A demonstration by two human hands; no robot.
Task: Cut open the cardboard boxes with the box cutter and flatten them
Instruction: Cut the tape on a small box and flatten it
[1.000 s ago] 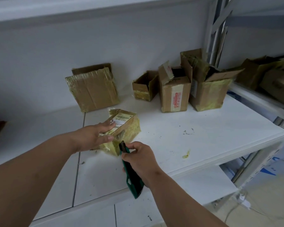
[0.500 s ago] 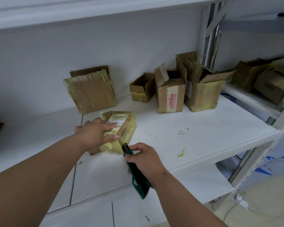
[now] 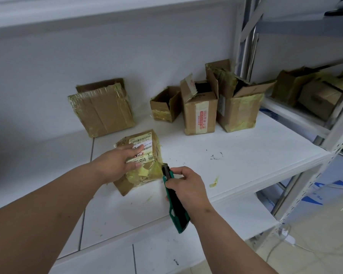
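left hand (image 3: 118, 162) flat, fingers straight, pressing taped box (image 3: 142, 164) mid-frame on white surface (image 3: 246, 155) | right hand (image 3: 186, 185) just right of box, grip curled round green box cutter (image 3: 173, 196), tip at box's right edge

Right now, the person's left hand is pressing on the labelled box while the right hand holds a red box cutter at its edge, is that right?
Not quite: the box cutter is green, not red, as the head view shows. The rest holds: the left hand presses flat on the labelled box, and the right hand holds the cutter with its tip at the box's near right edge.
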